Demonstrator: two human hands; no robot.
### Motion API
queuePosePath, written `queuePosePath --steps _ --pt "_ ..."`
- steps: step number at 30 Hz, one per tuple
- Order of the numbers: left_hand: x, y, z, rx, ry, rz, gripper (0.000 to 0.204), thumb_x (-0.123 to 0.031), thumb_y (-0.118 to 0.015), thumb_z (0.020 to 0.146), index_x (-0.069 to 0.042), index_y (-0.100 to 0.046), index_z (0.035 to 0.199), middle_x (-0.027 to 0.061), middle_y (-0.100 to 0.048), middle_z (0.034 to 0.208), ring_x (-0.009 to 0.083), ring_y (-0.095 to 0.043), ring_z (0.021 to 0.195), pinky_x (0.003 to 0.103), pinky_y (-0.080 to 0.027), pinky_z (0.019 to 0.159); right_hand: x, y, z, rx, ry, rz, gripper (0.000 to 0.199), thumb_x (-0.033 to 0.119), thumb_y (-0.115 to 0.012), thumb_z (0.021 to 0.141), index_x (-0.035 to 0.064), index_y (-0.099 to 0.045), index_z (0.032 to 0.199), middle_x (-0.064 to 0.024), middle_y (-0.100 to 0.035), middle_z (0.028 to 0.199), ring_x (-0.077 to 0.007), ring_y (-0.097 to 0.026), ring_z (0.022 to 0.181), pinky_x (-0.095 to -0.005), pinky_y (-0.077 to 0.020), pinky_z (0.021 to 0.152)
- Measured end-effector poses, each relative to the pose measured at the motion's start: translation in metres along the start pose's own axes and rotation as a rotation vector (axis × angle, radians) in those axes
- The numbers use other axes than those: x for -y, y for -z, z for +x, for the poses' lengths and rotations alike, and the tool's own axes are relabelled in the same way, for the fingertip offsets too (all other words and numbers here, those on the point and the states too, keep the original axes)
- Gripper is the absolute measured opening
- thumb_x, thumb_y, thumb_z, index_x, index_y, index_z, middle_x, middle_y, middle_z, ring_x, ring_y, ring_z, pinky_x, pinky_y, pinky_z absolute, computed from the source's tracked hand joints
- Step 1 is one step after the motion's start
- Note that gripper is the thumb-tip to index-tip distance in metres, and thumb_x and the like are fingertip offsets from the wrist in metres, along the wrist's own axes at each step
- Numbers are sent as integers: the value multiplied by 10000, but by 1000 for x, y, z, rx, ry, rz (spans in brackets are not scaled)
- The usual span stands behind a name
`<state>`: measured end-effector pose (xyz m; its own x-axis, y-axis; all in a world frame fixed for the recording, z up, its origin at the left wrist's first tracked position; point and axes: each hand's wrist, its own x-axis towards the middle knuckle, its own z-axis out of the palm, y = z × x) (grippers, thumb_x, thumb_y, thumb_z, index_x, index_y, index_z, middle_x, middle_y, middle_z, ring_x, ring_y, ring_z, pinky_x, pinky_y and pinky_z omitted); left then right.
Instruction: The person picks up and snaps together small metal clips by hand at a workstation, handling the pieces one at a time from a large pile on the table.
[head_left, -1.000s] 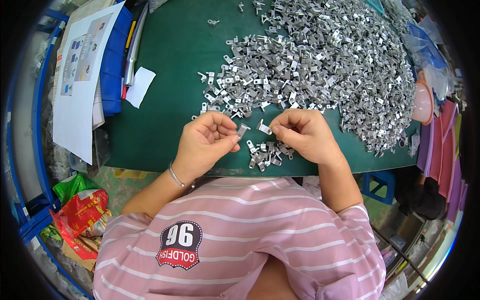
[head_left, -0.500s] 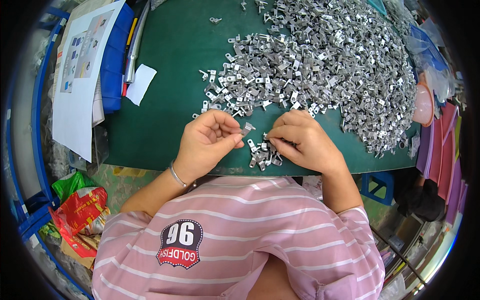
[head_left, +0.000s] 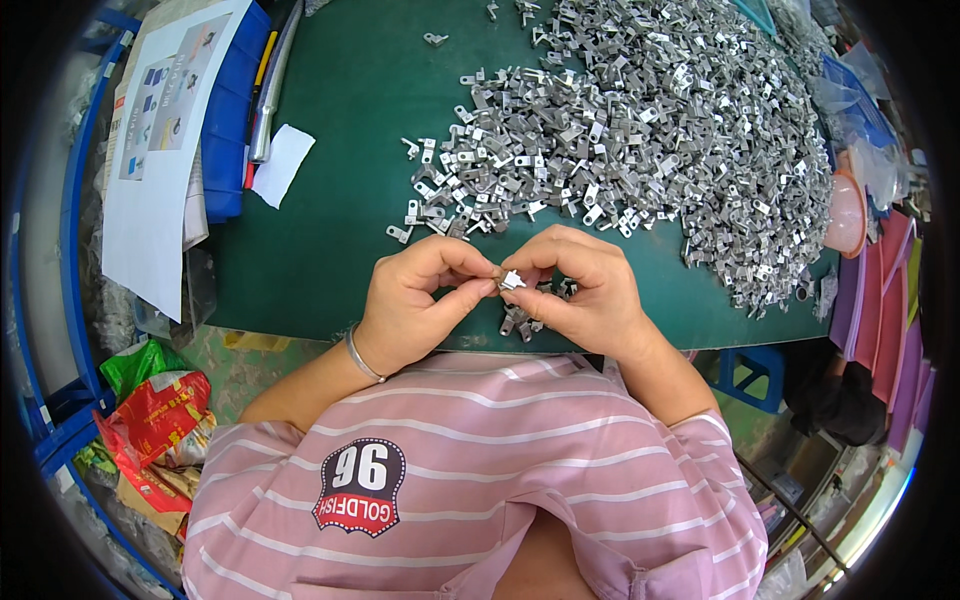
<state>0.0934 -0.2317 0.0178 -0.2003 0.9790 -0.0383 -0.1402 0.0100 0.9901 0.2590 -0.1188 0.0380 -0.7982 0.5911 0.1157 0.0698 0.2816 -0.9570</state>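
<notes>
Between the fingertips of both hands sits a small bright metal bracket point(head_left: 512, 280), close to the table's near edge. My left hand point(head_left: 420, 298) pinches it from the left with thumb and forefinger. From the other side my right hand point(head_left: 582, 285) closes thumb and fingers on it; whether a second piece is in that pinch is hidden. Several loose brackets point(head_left: 518, 322) lie just below and behind the right fingers, partly covered by them. Beyond the hands spreads a large heap of like silver brackets point(head_left: 640, 130) on the green table point(head_left: 350, 150).
Left on the table are a blue bin point(head_left: 228, 140) with a printed sheet point(head_left: 165, 150) over it, pens, a metal tube point(head_left: 270, 110) and a torn white paper point(head_left: 284, 165). An orange-rimmed container point(head_left: 846, 210) stands at the right. A blue stool point(head_left: 752, 378) is below the table.
My left hand has moved right and my right hand slightly left, off the small pile. The hands now meet at the bracket that the left hand held alone.
</notes>
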Motion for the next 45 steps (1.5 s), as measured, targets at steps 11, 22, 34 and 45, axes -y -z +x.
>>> queuePosePath --steps 11,22,34,45 --pt "3 42 15 -282 -229 468 142 112 -545 855 8 -598 935 78 -569 1011 112 -564 842 227 -463 745 -4 8 -5 22 22 -73 199 8 -703 753 0 -669 949 -86 -628 821 -166 -617 694 -260 -499 600" --pt "2 29 12 -141 -378 1007 252 -23 -749 685 -46 -660 920 89 -588 860 265 -563 819 354 -453 724 -4 -2 7 65 281 -599 144 119 -708 756 67 -661 882 -42 -592 854 -232 -549 785 -353 -400 694" --pt "-15 25 -2 -220 -263 799 231 89 -634 741 -5 -651 950 89 -601 882 183 -595 748 287 -470 666 -19 -13 18 -44 215 -721 154 42 -683 714 50 -621 854 -72 -582 797 -257 -548 727 -366 -429 650" --pt "-5 17 -6 -60 237 -292 141 94 -581 850 54 -579 986 105 -578 1003 216 -668 876 288 -567 767 -7 1 9 -20 -504 552 128 -79 -612 841 -82 -646 964 -131 -677 902 -168 -679 807 -253 -568 731"
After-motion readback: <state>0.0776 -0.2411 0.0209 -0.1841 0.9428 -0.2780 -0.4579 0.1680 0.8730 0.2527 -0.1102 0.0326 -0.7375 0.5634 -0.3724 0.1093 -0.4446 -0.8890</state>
